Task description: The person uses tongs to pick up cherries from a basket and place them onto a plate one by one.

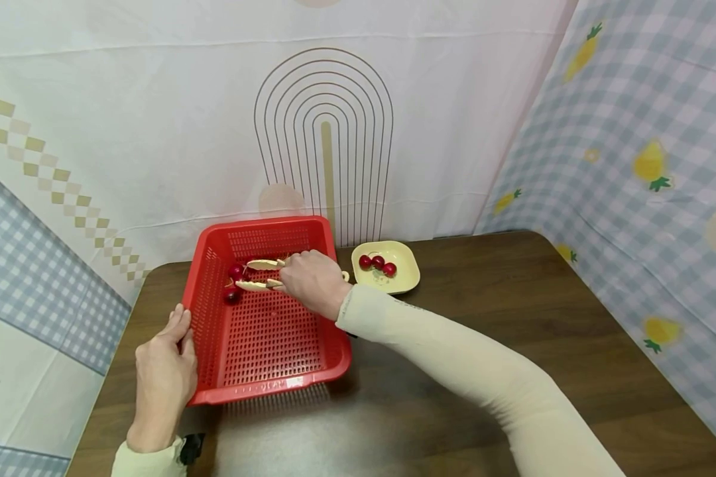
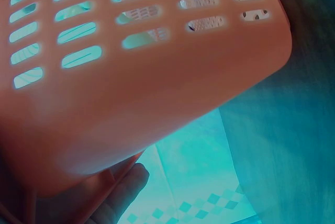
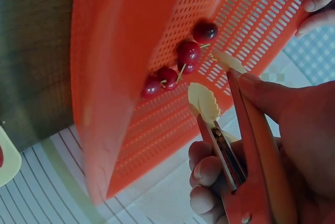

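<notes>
A red plastic basket [image 1: 274, 341] with slotted walls stands at the left of the table. My left hand [image 1: 166, 364] grips its left rim, and in the left wrist view a fingertip [image 2: 137, 178] shows under the rim. Over the basket, my right hand [image 1: 313, 278] holds a pair of tongs [image 3: 257, 150] with cream, leaf-shaped tips. The tips are spread apart, with nothing pinched between them. Several dark red cherries [image 3: 188, 53], some with green stems, lie in the basket's far left part, just beyond the tips.
Right of the basket, a pale yellow dish [image 1: 407, 278] carries three cherries [image 1: 378, 263]. The brown wooden table [image 1: 465, 291] extends to the right. A patterned white cloth [image 1: 173, 119] hangs behind, and a checked cloth [image 1: 620, 218] hangs along the right side.
</notes>
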Motion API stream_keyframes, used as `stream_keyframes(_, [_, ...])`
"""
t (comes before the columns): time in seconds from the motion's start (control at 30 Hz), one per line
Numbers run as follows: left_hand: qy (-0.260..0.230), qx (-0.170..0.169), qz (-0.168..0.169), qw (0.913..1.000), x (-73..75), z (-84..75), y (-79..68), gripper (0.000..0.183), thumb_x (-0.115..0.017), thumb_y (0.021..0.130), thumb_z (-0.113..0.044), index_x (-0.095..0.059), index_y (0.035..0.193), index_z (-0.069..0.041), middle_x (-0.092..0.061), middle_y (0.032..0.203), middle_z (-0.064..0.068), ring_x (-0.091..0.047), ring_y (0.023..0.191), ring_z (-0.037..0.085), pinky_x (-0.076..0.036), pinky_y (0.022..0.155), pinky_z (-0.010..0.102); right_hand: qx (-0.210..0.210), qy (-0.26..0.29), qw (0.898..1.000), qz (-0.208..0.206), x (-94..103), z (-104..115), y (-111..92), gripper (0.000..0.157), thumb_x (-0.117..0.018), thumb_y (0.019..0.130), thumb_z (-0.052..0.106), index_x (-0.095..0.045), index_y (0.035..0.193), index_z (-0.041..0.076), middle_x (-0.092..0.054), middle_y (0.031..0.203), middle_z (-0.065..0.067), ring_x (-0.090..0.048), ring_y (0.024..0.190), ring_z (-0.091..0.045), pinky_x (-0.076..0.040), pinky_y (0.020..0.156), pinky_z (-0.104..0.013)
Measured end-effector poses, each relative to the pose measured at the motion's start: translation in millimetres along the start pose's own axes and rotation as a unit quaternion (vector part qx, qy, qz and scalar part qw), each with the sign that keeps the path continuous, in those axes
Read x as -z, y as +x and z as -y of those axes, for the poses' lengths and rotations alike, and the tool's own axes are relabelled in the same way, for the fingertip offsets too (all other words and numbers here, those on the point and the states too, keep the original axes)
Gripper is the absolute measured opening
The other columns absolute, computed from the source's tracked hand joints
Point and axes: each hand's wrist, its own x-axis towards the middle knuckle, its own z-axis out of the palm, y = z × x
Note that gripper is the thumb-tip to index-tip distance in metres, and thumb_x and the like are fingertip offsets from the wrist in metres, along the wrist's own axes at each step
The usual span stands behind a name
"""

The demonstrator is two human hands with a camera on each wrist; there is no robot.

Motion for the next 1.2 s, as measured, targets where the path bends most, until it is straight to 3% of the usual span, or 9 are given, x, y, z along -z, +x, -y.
stream_keyframes(0.37, [0.000,0.002,-0.001,1.0000,-0.8,0.5,0.0,0.038,-0.060,0.097,0.005,-0.061,0.135,0.005,-0.056,0.142,0.020,-0.058,0.129,0.042,-0.050,0.101,0.060,0.018,0.007,1.000,0.005,1.1,10.0,7.8,0.037,-0.055,0.105,0.044,-0.077,0.088,0.021,-0.077,0.089,0.004,-0.073,0.077,-0.014,-0.063,0.075,-0.031])
stream_keyframes(0.7, [-0.001,0.005,0.004,1.0000,-1.5,0.3,-0.2,0.039,-0.059,0.097,0.004,-0.060,0.136,0.004,-0.055,0.143,0.020,-0.057,0.130,0.043,-0.049,0.101,0.062,0.020,0.009,1.000,0.020,-3.3,18.0,13.7,0.040,-0.055,0.104,0.047,-0.073,0.077,0.023,-0.073,0.078,0.006,-0.062,0.064,-0.007,-0.062,0.066,-0.030])
stream_keyframes(0.9, [0.001,0.004,0.003,1.0000,-1.4,-0.1,0.1,0.039,-0.059,0.097,0.004,-0.060,0.136,0.004,-0.055,0.142,0.020,-0.057,0.129,0.043,-0.049,0.101,0.062,0.021,0.009,1.000,0.018,-5.4,21.4,18.2,0.041,-0.054,0.104,0.047,-0.073,0.075,0.024,-0.074,0.078,0.006,-0.064,0.065,-0.007,-0.062,0.066,-0.030])
stream_keyframes(1.2, [0.000,0.005,0.002,1.0000,-0.9,-0.5,-0.3,0.039,-0.059,0.097,0.005,-0.060,0.136,0.005,-0.056,0.142,0.020,-0.058,0.129,0.043,-0.049,0.101,0.062,0.032,0.003,0.999,0.035,-5.3,28.0,22.9,0.037,-0.054,0.106,0.031,-0.068,0.073,0.023,-0.069,0.072,0.007,-0.045,0.060,-0.006,-0.056,0.056,-0.025])
